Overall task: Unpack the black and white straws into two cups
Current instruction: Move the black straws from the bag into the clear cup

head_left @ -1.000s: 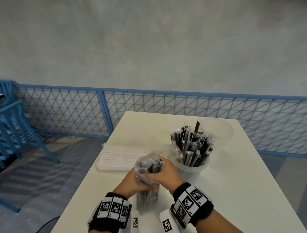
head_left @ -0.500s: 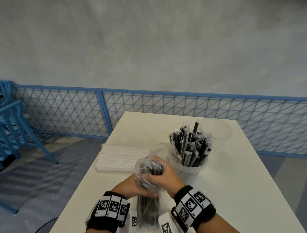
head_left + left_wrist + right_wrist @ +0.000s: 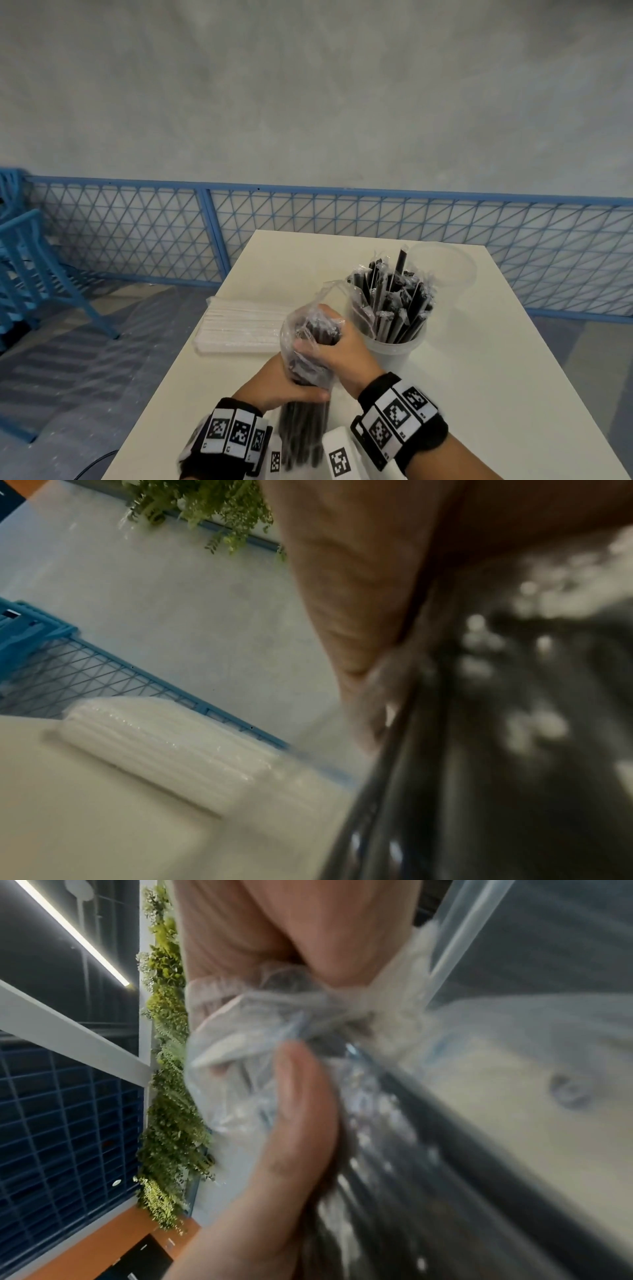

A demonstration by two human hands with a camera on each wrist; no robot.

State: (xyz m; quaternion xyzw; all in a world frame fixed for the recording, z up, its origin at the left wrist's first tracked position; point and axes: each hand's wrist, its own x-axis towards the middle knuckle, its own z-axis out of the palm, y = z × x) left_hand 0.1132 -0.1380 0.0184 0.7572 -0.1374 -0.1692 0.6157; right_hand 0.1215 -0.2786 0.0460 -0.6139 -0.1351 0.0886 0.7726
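Note:
A clear plastic bag of black straws [image 3: 303, 411] stands upright near the table's front edge. My left hand [image 3: 284, 385] grips the bag around its middle. My right hand [image 3: 337, 349] reaches into the bag's open top and grips the bundle of black straws [image 3: 394, 1177] through crumpled plastic [image 3: 246, 1031]. Just right of it stands a clear cup [image 3: 387, 346] holding several wrapped black straws [image 3: 394, 301]. A second, empty clear cup [image 3: 445, 263] stands behind it. A sealed pack of white straws [image 3: 239, 322] lies flat to the left, and shows as the white pack [image 3: 164, 750] in the left wrist view.
The white table [image 3: 496, 394] has bare surface to the right of the cups. Its left edge drops to the floor. A blue mesh fence [image 3: 137, 233] runs behind the table, and a blue chair [image 3: 30, 260] stands at far left.
Both hands and the bag have drawn slightly nearer and lower. The right hand has closed lower around the straw bundle at the bag's top.

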